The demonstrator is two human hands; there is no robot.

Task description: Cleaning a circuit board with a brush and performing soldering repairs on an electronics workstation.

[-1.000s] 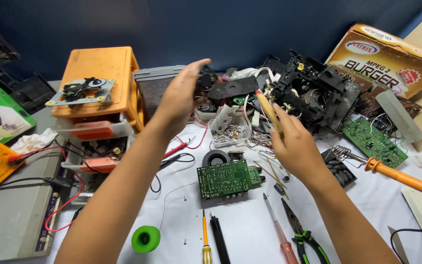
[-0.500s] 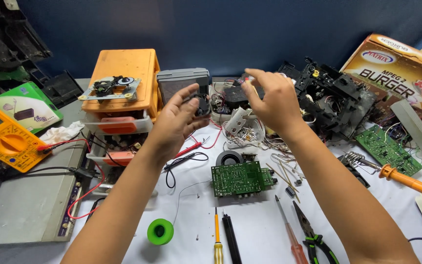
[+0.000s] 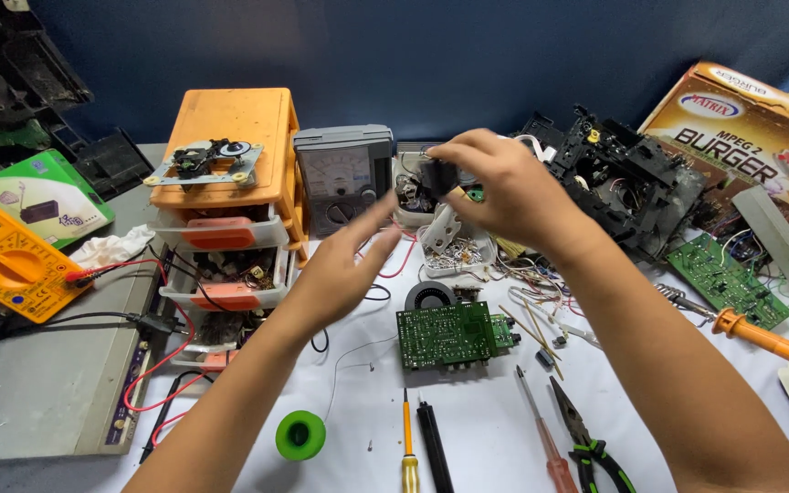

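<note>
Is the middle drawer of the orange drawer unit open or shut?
Open: the middle drawer sticks out from the orange drawer unit, showing wires and small parts inside.

Bright, even overhead light; shadows are soft and short; no harsh glare. Sharp centre; slight wide-angle bending at edges.

2 multimeters [image 3: 13, 262] [image 3: 342, 178], 2 green boards [image 3: 445, 334] [image 3: 728, 279], 1 pliers [image 3: 594, 443].

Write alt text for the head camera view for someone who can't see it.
The right hand pinches a small black part above a cluttered electronics bench, the left hand open just below it. Under them lie a green circuit board, screwdrivers and pliers.
</note>
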